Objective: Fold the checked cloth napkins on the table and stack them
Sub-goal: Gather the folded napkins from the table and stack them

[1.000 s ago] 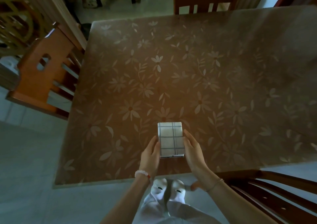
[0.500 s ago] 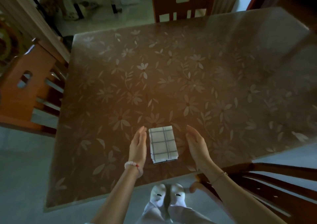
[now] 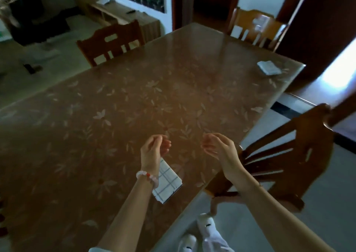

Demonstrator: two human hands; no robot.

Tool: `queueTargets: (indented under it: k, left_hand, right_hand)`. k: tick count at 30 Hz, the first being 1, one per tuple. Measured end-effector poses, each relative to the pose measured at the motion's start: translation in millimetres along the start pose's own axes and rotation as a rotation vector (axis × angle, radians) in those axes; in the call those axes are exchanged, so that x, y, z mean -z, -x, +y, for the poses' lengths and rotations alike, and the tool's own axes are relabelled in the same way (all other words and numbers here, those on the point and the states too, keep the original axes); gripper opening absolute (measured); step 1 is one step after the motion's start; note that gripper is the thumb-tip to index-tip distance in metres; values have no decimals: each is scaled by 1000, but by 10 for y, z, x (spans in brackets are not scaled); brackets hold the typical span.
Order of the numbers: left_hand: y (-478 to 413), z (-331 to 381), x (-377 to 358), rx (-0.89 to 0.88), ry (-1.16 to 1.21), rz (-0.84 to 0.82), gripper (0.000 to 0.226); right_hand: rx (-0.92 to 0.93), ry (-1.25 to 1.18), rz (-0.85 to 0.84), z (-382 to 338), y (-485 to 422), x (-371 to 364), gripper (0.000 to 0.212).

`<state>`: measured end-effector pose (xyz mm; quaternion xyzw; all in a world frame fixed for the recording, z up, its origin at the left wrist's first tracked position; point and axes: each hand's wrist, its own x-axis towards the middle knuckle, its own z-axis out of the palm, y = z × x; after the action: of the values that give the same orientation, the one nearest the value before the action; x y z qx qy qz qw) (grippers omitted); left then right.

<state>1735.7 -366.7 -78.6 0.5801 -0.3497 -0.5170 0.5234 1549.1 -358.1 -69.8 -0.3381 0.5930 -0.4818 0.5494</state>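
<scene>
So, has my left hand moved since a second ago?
Yes. The left hand has come off the side of the folded napkin and now hangs empty beyond it, farther onto the table.

**Browns, Whites and Checks**

The table (image 3: 115, 116) is brown with pale flowers and leaves all over it. The near napkin (image 3: 168, 182) is white with thin dark lines that make squares. The far napkin (image 3: 269, 68), at the far right, looks pale grey-white, and its lines are too blurry to see. The bracelet (image 3: 147, 176) has pale pink beads and one red bead. The far left chair (image 3: 111, 41) is orange-brown. The near right chair (image 3: 289, 155) is dark brown. The shoes (image 3: 207, 224) are white with small black marks.
</scene>
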Motion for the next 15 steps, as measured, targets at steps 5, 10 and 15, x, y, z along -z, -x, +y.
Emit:
queueTargets:
  k: [5,10,15]
  left_hand:
    - [120,260,-490,-75,-49,-232,24]
    - [412,396,-1109,-68,-61,-469,23]
    - [775,385,-1730,-48,-81,-602,24]
  right_hand:
    - [76,-160,183,-192,343,379,16]
    - [159,-227,401,-339,723,890,16]
    - [208,-288,590,-383,1113,1491,21]
